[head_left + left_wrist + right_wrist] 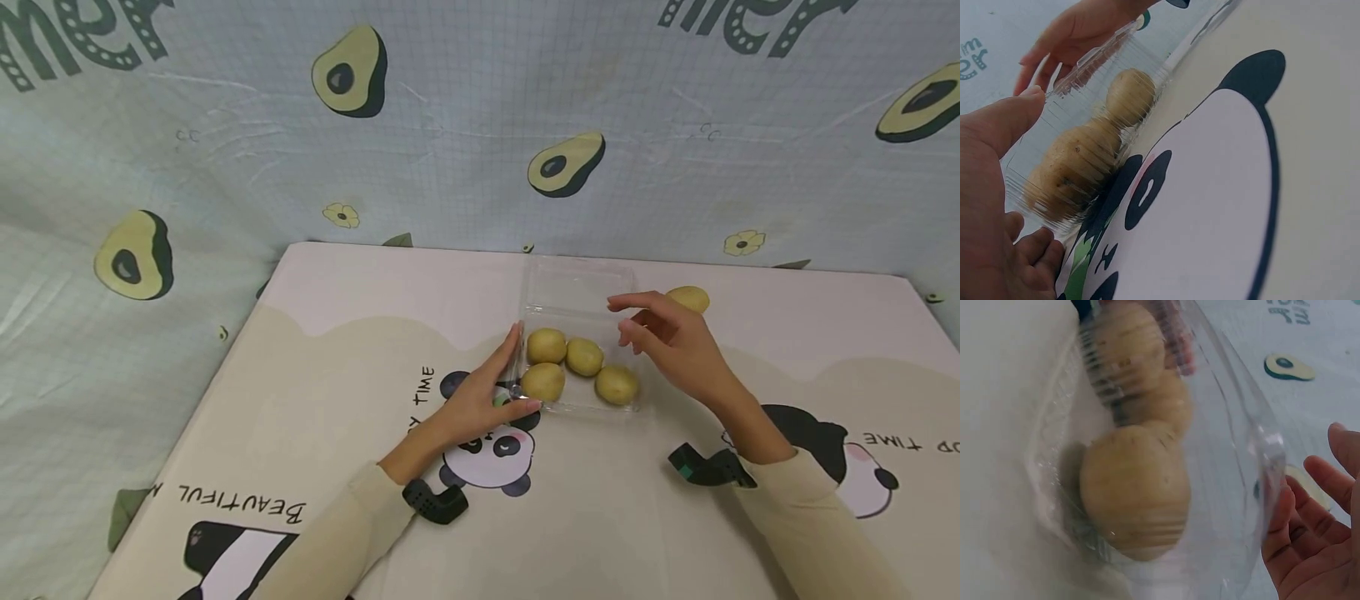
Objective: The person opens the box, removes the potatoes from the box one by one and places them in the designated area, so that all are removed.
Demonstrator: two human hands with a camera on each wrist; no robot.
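Observation:
A clear plastic clamshell container (579, 407) stands on the table with its lid (573, 283) folded back. Several yellow-brown potatoes (545, 345) lie inside it, mostly toward its left; a single potato (617, 385) is at the near right corner. My left hand (480, 400) holds the container's left end, thumb at the near wall and fingers along the side. Above the container's right edge is my right hand (678, 346), fingers loosely bent and holding nothing. Another potato (690, 298) rests on the table just beyond that hand, partly hidden by it.
The table's cover (337, 375) is printed with pandas and lettering. Behind the table hangs a pale cloth (450, 125) with avocado prints. Each wrist wears a dark camera mount (435, 502).

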